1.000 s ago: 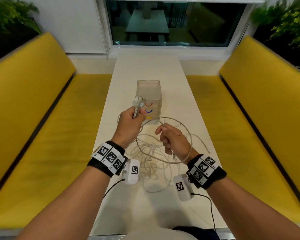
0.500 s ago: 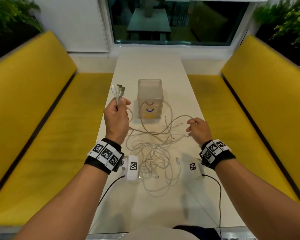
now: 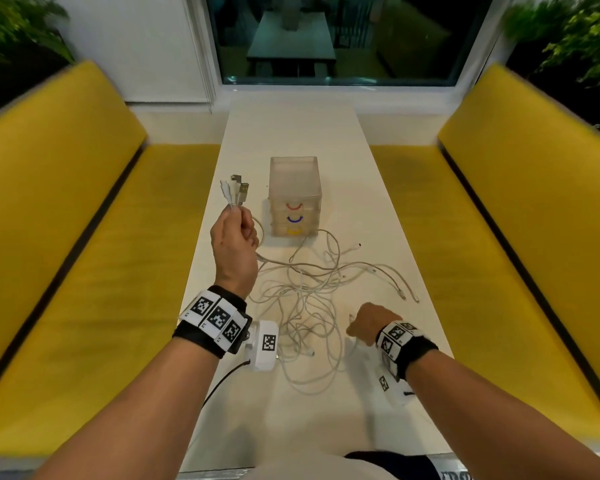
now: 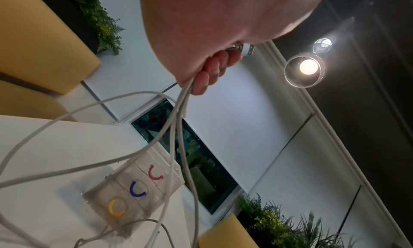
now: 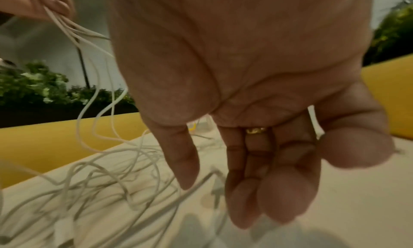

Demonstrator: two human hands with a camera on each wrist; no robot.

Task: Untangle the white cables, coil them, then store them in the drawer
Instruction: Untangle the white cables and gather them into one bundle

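My left hand (image 3: 234, 237) is raised left of the drawer unit and grips several white cables just below their plug ends (image 3: 234, 192); in the left wrist view the fingers (image 4: 212, 70) curl round the strands, one plug (image 4: 248, 49) poking out. The cables hang into a loose tangle (image 3: 302, 306) on the white table (image 3: 291, 126). My right hand (image 3: 369, 323) is low at the tangle's near right edge, fingers (image 5: 245, 181) loosely extended over the strands (image 5: 111, 181), gripping nothing I can see. One cable end (image 3: 350, 318) sticks up beside its thumb.
A small translucent drawer unit (image 3: 295, 199) with red, blue and yellow handles stands mid-table, all drawers pushed in. Two loose cable ends (image 3: 404, 294) lie toward the right edge. Yellow benches (image 3: 84, 254) (image 3: 499, 237) flank the narrow table. A dark window (image 3: 343, 39) is beyond.
My right hand let go of the strand it was pulling right and dropped back toward me, to the tangle's near right edge. My left hand moved left and up with the plug ends.
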